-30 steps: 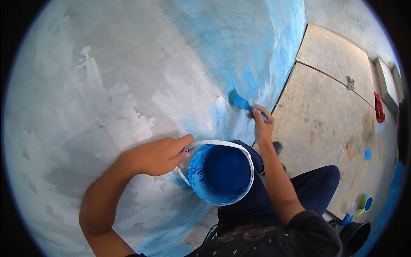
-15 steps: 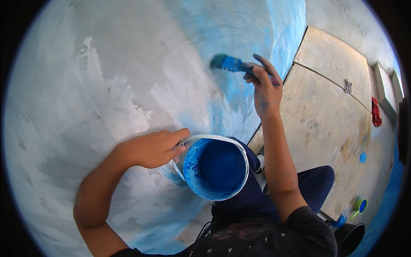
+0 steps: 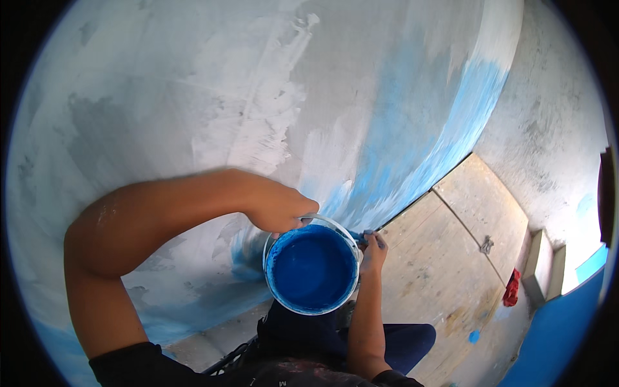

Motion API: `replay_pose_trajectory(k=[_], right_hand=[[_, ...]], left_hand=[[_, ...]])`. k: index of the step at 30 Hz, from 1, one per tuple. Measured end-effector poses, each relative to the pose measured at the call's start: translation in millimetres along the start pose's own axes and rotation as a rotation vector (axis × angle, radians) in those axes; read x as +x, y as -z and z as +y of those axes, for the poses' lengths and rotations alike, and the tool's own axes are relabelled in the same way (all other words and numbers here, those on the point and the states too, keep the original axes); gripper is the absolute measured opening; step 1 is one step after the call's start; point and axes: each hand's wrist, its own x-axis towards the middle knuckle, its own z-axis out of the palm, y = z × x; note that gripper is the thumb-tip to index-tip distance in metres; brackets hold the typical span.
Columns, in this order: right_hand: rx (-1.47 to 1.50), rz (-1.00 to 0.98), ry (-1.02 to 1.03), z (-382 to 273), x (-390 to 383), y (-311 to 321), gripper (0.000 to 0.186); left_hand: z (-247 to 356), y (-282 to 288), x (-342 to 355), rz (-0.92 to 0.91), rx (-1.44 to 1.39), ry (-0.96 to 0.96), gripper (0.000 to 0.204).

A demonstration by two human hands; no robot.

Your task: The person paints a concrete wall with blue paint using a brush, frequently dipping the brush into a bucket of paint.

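Note:
My left hand (image 3: 293,213) is closed around the pale handle of a paint bucket (image 3: 265,274), near its far left rim. Blue paint (image 3: 309,266) lies inside, and blue smears coat the inner wall. Just beyond the bucket's right rim, my right hand (image 3: 373,250) grips a paintbrush (image 3: 356,237). Only a short bluish piece of the brush shows beside the fingers; its bristles are hidden by the bucket. In front of me rises a grey wall (image 3: 342,84) with white patches and streaks of light blue.
A stained wooden board (image 3: 419,258) covers the floor to the right, with a crumpled grey scrap (image 3: 487,244), a red cloth (image 3: 511,288) and a blue paint spot (image 3: 474,337). Pale blocks (image 3: 541,267) stand by the right wall (image 3: 541,116). My bent leg (image 3: 406,345) is under my right arm.
My right hand came down with the brush from the upper wall to the bucket's right side. The bucket, still in my left hand, is more level towards me. My view turned right.

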Motion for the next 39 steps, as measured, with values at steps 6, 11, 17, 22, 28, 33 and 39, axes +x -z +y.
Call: replay_pose_trajectory(k=[6,11,17,22,28,33,39], right_hand=[[0.101,-0.304,0.307,-196.9,-12.1,-121.6,0.016],[0.53,-0.446,0.696,-339.5,-37.4,-189.5,0.017],[0.444,-0.4,0.64,-257.0,-23.8,-176.2,0.019],[0.165,-0.225,0.373,-115.5,-22.2,-88.0,0.018],[0.016,-0.292,0.231,-116.2,-16.6,2.5,0.016],[0.146,-0.378,0.322,-206.8,-92.2,24.4,0.014],[0.21,-0.297,0.397,-222.7,-142.2,50.0,0.014]], left_hand=[[-1.3,-0.4,2.7,-0.032,0.009,-0.005,0.031],[5.8,0.9,-3.2,-0.057,0.036,-0.013,0.031],[7.6,0.8,-1.9,-0.093,0.084,-0.036,0.032],[1.3,-0.7,0.8,0.023,-0.054,-0.062,0.024],[26.8,-27.5,-7.2,0.34,0.054,-0.039,0.021],[42.8,-89.2,-6.4,0.673,-0.282,-0.219,0.022],[10.1,-158.6,34.5,1.181,-0.455,-0.565,0.025]])
